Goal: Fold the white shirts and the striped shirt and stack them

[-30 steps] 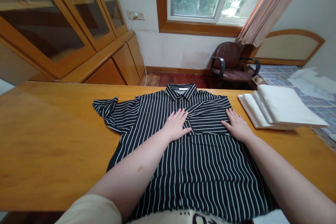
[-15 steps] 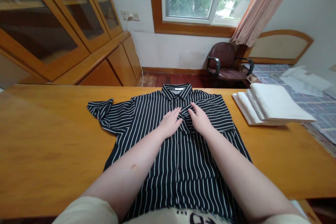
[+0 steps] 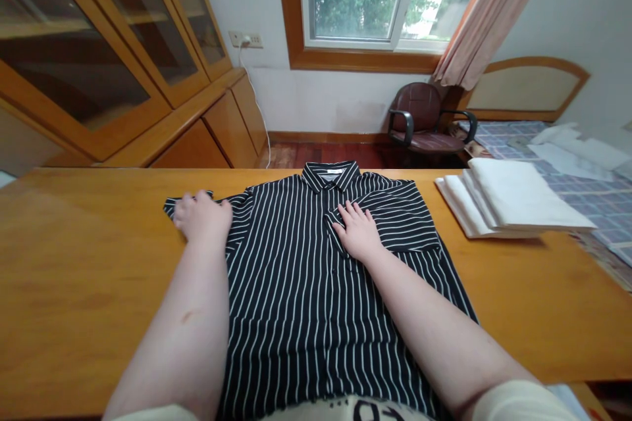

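Note:
A black shirt with white stripes [image 3: 296, 276] lies spread on the wooden table [image 3: 74, 289], collar pointing away from me. Its right sleeve is folded in across the chest. My right hand [image 3: 356, 231] rests flat on that folded sleeve near the middle, fingers stretched out. My left hand [image 3: 200, 217] sits on the left sleeve at the shirt's outer end, fingers curled round the cloth.
A stack of folded white cloths [image 3: 513, 200] lies on the table's right side. Beyond the table stand a dark armchair [image 3: 424, 122], wooden glass-door cabinets [image 3: 123, 59] on the left and a bed [image 3: 567, 151] at the right.
My left hand has moved from the shirt's middle out to the left sleeve. My right hand slid from the right shoulder to the middle of the chest.

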The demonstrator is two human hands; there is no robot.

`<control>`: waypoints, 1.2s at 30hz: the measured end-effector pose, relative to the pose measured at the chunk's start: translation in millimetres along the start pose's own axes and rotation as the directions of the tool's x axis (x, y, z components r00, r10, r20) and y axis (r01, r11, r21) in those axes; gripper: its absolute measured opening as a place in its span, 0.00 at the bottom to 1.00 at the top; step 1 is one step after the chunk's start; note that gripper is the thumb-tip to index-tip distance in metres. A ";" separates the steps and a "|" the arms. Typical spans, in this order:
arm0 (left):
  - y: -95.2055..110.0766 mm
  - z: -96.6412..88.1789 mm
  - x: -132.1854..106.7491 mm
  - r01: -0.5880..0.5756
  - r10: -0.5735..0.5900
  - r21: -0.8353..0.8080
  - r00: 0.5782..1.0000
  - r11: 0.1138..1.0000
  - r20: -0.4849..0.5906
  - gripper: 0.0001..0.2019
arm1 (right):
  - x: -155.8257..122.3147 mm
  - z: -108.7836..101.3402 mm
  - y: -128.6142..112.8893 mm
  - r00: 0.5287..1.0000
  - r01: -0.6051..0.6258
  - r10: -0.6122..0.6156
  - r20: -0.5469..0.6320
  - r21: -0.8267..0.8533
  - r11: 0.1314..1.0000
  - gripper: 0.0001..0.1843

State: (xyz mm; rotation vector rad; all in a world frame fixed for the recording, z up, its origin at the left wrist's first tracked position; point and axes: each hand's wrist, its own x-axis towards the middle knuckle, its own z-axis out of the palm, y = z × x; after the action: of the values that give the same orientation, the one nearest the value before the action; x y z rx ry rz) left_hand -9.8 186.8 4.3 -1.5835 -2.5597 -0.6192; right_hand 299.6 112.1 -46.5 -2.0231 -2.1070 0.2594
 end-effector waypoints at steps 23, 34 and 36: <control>48.7 10.0 -39.6 0.085 0.203 -0.960 0.969 0.268 0.143 0.16 | -3.2 -8.1 0.7 0.946 -0.158 -0.280 0.161 0.987 0.036 0.22; 50.4 -12.6 -53.2 0.010 0.759 -0.827 0.390 0.563 0.521 0.18 | -0.1 -13.6 -7.2 0.948 -0.307 -0.073 0.310 0.950 0.052 0.21; 44.1 -2.7 -41.8 -0.057 0.567 -0.758 0.700 0.650 0.434 0.16 | -0.6 -9.1 -10.7 0.961 -0.270 -0.048 0.274 0.959 0.082 0.23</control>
State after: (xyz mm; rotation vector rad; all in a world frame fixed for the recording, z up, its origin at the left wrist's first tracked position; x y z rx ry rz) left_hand 47.7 167.7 8.9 -2.9249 -2.3686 -1.3131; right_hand 291.8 110.9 -35.0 -1.1686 -1.0388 1.5697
